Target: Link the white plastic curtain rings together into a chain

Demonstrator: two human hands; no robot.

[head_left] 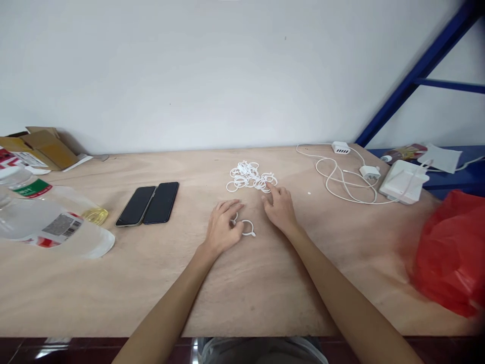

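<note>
A small pile of white plastic rings (250, 177) lies on the wooden table (235, 283), near its middle. My right hand (279, 207) reaches toward the pile's near right edge, its forefinger stretched out and touching a ring there. My left hand (223, 226) rests on the table closer to me, fingers curled over white rings (247, 228); one ring shows beside the thumb, another peeks out under the fingers.
Two dark phones (148, 203) lie side by side at the left. Clear plastic bottles (45, 217) and a cardboard box (41, 146) sit at the far left. White chargers and cables (356, 177) lie at the right, with a red plastic bag (450, 253) nearer. A blue frame (417, 71) rises behind.
</note>
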